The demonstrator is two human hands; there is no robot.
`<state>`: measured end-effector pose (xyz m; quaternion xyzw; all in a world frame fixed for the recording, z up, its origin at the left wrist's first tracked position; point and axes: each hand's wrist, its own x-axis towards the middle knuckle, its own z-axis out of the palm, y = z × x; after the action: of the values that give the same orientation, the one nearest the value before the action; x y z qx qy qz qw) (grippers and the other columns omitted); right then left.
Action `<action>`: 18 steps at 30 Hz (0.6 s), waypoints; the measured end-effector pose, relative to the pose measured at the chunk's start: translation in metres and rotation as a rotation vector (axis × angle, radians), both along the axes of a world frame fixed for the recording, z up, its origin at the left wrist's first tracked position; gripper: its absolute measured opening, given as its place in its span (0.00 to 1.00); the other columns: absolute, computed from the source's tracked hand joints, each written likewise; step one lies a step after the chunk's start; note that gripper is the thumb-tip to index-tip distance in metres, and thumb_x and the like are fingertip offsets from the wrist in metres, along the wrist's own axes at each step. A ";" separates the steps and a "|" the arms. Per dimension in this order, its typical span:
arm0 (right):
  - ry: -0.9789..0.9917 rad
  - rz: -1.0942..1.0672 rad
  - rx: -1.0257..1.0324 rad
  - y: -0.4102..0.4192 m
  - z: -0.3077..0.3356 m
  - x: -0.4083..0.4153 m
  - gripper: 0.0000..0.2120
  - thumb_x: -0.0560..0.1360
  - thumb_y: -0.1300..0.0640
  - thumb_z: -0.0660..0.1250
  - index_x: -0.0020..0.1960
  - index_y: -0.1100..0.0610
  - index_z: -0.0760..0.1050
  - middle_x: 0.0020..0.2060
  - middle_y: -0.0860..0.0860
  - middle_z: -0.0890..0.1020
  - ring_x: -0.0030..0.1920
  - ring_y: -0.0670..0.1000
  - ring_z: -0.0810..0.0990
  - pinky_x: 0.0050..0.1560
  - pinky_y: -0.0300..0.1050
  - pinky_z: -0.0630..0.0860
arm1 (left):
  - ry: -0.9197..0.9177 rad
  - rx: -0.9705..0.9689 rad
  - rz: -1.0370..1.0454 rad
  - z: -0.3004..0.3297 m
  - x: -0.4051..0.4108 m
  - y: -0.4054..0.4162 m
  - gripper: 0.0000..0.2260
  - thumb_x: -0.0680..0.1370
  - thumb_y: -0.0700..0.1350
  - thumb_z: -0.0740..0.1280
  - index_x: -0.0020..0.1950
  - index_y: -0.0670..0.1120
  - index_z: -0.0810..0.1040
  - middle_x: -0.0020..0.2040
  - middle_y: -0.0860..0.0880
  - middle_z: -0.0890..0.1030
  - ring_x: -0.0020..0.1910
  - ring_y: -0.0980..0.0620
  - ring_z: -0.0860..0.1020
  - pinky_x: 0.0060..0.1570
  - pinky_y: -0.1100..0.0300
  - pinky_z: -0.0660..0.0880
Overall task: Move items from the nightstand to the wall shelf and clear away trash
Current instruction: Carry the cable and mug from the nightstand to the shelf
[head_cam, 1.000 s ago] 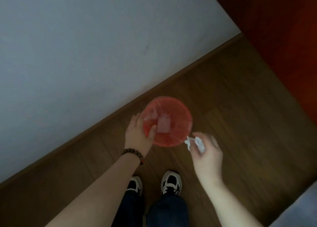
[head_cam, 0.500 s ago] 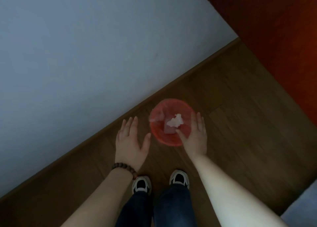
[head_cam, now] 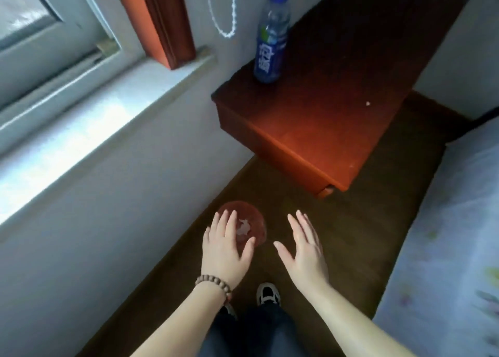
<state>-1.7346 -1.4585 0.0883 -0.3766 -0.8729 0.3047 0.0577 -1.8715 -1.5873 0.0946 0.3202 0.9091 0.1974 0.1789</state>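
Nearest the camera, both hands hung empty with fingers spread. The left hand [head_cam: 225, 251], a bead bracelet [head_cam: 214, 285] at its wrist, hovered over the near rim of the red bin [head_cam: 255, 223]; whether it touched the rim could not be told. The right hand [head_cam: 303, 248] was at 3 o'clock of the bin, apart from it. White crumpled paper [head_cam: 243, 227] lay inside the bin, so the trash part looked largely done.

Farther off, toward 1 o'clock, stood the reddish wooden nightstand [head_cam: 310, 130]. On its far left corner a water bottle [head_cam: 271, 33] stood upright: clear plastic, blue cap, blue label, apparently full. It looked like the one item left to carry over; the wall shelf was not in view. A tiny pale speck [head_cam: 367, 103] on the top, at 3 o'clock, may be leftover litter.
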 end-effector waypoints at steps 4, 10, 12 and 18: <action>0.003 -0.203 0.047 0.001 0.041 0.041 0.28 0.77 0.43 0.61 0.74 0.49 0.60 0.75 0.48 0.59 0.75 0.48 0.54 0.71 0.49 0.59 | -0.006 0.059 -0.134 0.043 0.034 0.029 0.31 0.76 0.64 0.55 0.76 0.54 0.52 0.77 0.52 0.55 0.76 0.53 0.47 0.74 0.50 0.48; 0.074 -0.524 0.044 -0.008 0.073 0.100 0.28 0.76 0.44 0.62 0.74 0.48 0.61 0.75 0.47 0.58 0.73 0.50 0.61 0.66 0.52 0.69 | 0.032 0.132 -0.397 0.076 0.076 0.067 0.32 0.76 0.63 0.56 0.76 0.51 0.53 0.77 0.50 0.55 0.76 0.53 0.46 0.74 0.50 0.48; 0.091 -0.619 0.107 -0.016 0.080 0.121 0.27 0.76 0.46 0.63 0.72 0.50 0.64 0.74 0.49 0.62 0.72 0.51 0.63 0.66 0.50 0.70 | 0.049 0.157 -0.486 0.082 0.090 0.076 0.32 0.76 0.63 0.56 0.76 0.50 0.53 0.77 0.50 0.56 0.76 0.52 0.46 0.74 0.50 0.49; 0.076 -0.897 0.213 -0.069 0.091 0.181 0.24 0.77 0.49 0.63 0.71 0.54 0.67 0.73 0.53 0.65 0.73 0.51 0.63 0.67 0.44 0.64 | 0.044 0.193 -0.730 0.085 0.139 0.072 0.33 0.76 0.62 0.57 0.76 0.49 0.54 0.77 0.50 0.56 0.76 0.52 0.46 0.74 0.50 0.47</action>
<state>-1.5532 -1.5274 0.1792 -0.6976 -0.6473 0.1720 0.2543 -1.7323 -1.5150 0.1795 0.6428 0.7158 0.1986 0.1870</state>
